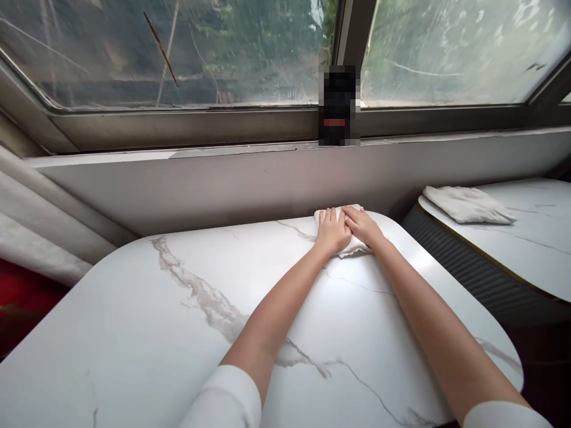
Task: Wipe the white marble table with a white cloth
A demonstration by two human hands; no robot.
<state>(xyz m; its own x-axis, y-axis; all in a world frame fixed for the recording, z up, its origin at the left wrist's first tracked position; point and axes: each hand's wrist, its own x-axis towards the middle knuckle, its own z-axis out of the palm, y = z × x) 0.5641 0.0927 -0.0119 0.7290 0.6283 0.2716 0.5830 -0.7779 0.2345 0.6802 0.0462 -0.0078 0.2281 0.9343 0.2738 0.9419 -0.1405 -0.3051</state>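
A folded white cloth (357,244) lies on the white marble-patterned table (147,309), near its far edge by the wall. My left hand (333,230) is closed on the cloth, pressing it down with its fingers pointing toward the wall. Beside it, my right hand (363,226) also grips the cloth, its fingers reaching left against the left hand. Both arms are stretched far forward over the tabletop. Much of the cloth's middle is hidden under the hands.
A second marble-patterned table (539,238) stands at the right, with another white cloth (468,204) on it. A low wall (214,184) and window frame (200,128) run behind. A blurred dark object (339,104) stands at the sill. White curtain-like fabric (35,208) hangs left.
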